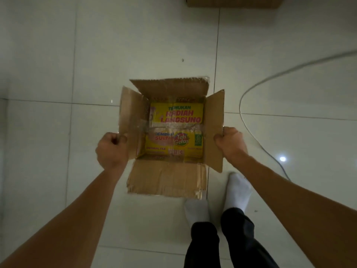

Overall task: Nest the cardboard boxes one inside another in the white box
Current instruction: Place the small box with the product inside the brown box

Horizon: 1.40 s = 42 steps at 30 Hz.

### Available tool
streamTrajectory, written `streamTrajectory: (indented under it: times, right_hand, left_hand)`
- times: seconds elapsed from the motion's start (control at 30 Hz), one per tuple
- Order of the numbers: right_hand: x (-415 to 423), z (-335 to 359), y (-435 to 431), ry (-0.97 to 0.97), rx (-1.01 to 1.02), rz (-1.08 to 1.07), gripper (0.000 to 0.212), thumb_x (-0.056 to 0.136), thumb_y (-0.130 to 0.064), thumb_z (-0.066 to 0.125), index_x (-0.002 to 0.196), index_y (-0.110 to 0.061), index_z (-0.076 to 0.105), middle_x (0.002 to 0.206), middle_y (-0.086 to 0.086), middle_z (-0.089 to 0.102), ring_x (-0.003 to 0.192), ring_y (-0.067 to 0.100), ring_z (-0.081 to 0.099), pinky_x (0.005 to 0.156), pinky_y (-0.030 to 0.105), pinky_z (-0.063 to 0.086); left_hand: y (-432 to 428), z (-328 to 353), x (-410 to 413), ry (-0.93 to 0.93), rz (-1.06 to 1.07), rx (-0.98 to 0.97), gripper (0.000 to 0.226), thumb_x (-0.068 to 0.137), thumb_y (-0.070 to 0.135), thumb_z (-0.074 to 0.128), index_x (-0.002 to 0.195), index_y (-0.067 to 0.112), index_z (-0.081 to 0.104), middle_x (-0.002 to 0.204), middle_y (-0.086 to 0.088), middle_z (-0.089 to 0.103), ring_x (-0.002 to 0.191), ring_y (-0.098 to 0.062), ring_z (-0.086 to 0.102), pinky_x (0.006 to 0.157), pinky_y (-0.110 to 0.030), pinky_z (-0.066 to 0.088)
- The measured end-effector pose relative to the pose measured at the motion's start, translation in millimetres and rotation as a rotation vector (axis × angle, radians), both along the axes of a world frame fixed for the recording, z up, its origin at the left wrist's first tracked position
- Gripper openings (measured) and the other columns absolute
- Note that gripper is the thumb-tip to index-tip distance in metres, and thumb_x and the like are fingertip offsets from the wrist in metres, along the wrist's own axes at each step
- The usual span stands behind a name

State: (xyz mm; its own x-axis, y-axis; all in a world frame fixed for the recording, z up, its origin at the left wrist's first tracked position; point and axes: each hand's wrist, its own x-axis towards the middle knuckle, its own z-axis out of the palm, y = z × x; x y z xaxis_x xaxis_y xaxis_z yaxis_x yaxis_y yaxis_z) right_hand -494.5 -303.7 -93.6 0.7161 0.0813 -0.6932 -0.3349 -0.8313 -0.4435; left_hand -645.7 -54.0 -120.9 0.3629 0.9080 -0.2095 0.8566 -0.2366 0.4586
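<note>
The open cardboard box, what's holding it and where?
Both hands hold the cardboard box: the left hand grips its left side flap, the right hand grips its right side flap.

Pale tiled floor (58,64) lay bare across the left and upper frame. A grey cable (249,89) curved through the right side, two white-socked feet (238,190) stood at lower centre-right, and a brown cardboard box edge (231,1) sat at the top.

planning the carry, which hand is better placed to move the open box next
Neither alone: the left hand grips the box's left flap, the right hand its right flap, so a two-handed lift looks best.
</note>
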Motion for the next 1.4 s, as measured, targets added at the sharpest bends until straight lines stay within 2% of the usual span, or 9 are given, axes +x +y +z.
streamTrajectory:
  times: [0.13,0.2,0.37,0.67,0.83,1.0,1.17,1.3,1.4]
  right_hand:
    - [0,27,7,-0.077,-0.006,0.063,0.02,0.09,-0.014,0.045,0.081,-0.005,0.061,0.075,0.015,0.062,0.064,0.03,0.06,0.052,0.028,0.047]
    - [7,47,5,-0.125,-0.027,0.088,0.019,0.09,-0.014,0.045,0.079,-0.006,0.058,0.073,0.014,0.058,0.063,0.029,0.055,0.052,0.027,0.039]
    - [48,100,-11,-0.188,-0.059,0.065,0.017,0.09,-0.017,0.045,0.075,-0.011,0.052,0.071,0.01,0.055,0.065,0.03,0.053,0.056,0.03,0.038]
    - [160,207,-40,-0.33,0.028,-0.061,0.04,0.091,-0.021,0.048,0.052,-0.021,0.037,0.05,-0.002,0.042,0.046,0.016,0.042,0.042,0.022,0.025]
    - [235,268,-55,-0.408,0.095,-0.119,0.032,0.09,-0.025,0.05,0.066,-0.005,0.058,0.061,0.013,0.057,0.062,0.034,0.057,0.051,0.031,0.042]
    - [324,301,-51,-0.512,0.072,-0.143,0.027,0.087,-0.022,0.051,0.076,0.001,0.061,0.082,0.025,0.067,0.079,0.042,0.063,0.068,0.044,0.054]
    - [411,312,-31,-0.569,0.107,-0.137,0.029,0.089,-0.022,0.052,0.07,-0.002,0.06,0.078,0.023,0.066,0.076,0.04,0.064,0.063,0.042,0.054]
    - [470,311,-11,-0.617,0.139,-0.11,0.032,0.092,-0.021,0.052,0.077,0.006,0.06,0.086,0.031,0.065,0.078,0.041,0.064,0.072,0.053,0.055]
    - [505,298,1,-0.656,0.151,-0.107,0.036,0.091,-0.022,0.052,0.076,0.01,0.058,0.085,0.034,0.064,0.071,0.04,0.061,0.069,0.05,0.055]
  left_hand:
    - [-26,37,15,-0.079,-0.067,0.088,0.025,0.082,0.024,0.064,0.066,0.015,0.047,0.06,0.0,0.051,0.055,-0.022,0.046,0.054,-0.026,0.027]
    - [-34,60,27,-0.115,-0.05,0.095,0.025,0.082,0.024,0.065,0.066,0.016,0.047,0.06,0.001,0.051,0.055,-0.021,0.046,0.053,-0.025,0.027]
    - [-47,120,68,-0.229,-0.051,0.089,0.026,0.08,0.025,0.066,0.064,0.018,0.047,0.057,0.004,0.051,0.052,-0.019,0.047,0.051,-0.024,0.027]
    - [-70,225,189,-0.376,-0.118,0.131,0.024,0.081,0.021,0.067,0.065,0.018,0.049,0.056,0.015,0.047,0.049,-0.003,0.045,0.045,-0.018,0.027]
    - [-75,278,274,-0.454,-0.153,0.15,0.017,0.082,0.02,0.067,0.073,0.013,0.054,0.061,0.009,0.05,0.051,-0.009,0.045,0.048,-0.015,0.028]
    - [-63,307,364,-0.519,-0.16,0.155,0.019,0.082,0.022,0.066,0.071,0.014,0.052,0.057,0.014,0.045,0.05,-0.006,0.043,0.046,-0.017,0.025]
    - [-40,308,452,-0.566,-0.193,0.116,0.019,0.082,0.02,0.065,0.072,0.015,0.05,0.058,0.017,0.043,0.051,0.002,0.042,0.045,-0.016,0.026]
    - [-18,301,510,-0.571,-0.181,0.117,0.018,0.082,0.021,0.063,0.073,0.016,0.049,0.058,0.017,0.044,0.051,0.0,0.043,0.044,-0.016,0.026]
    - [-6,289,547,-0.562,-0.179,0.123,0.017,0.083,0.022,0.062,0.073,0.016,0.049,0.058,0.016,0.044,0.051,-0.001,0.043,0.044,-0.015,0.026]
